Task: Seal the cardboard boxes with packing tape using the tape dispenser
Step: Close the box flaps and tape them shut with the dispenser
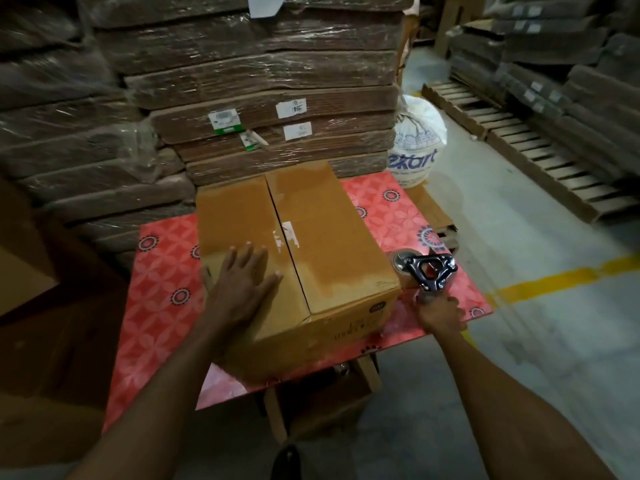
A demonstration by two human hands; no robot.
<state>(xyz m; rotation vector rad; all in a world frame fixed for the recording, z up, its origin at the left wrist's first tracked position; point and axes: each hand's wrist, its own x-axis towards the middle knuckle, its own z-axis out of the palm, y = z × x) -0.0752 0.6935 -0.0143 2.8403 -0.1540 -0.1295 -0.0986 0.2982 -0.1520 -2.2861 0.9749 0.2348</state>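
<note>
Item inspected: one cardboard box (332, 244), standing at the centre of a red patterned table (162, 306), top flaps folded shut. The centre seam (290, 258) runs from the far edge to the near edge and shows as a dark open line. I see no continuous strip of tape over it, only a torn white scrap (289, 233) near mid-length.

Left hand (242, 278): released, fingers straight and spread, lying flat on the left flap (228, 216) near the seam.

Right hand (440, 315): grasping the handle of the tape dispenser (426, 270). The dispenser is low over the table just right of the box's near right corner, and whether it rests on the surface cannot be told.

Assessment: sealing of this box has not begun, and the step in hand is bringing the dispenser to the seam. Recommended:
- Keep the flat hand pressing so that the flaps meet level.
- Start the tape on one end wall, below the top edge.
- Draw it along the seam in one firm pass, centred on the gap.
- Carry it over the opposite edge before cutting.
- Move the pressing hand clear of the tape path in good time.

Surroundings: shrink-wrapped stacks of flat cardboard (263, 98) stand behind the table. A white sack (415, 143) is at far right, with wooden pallets (519, 143) beyond it and a yellow floor line (554, 278) to the right.
</note>
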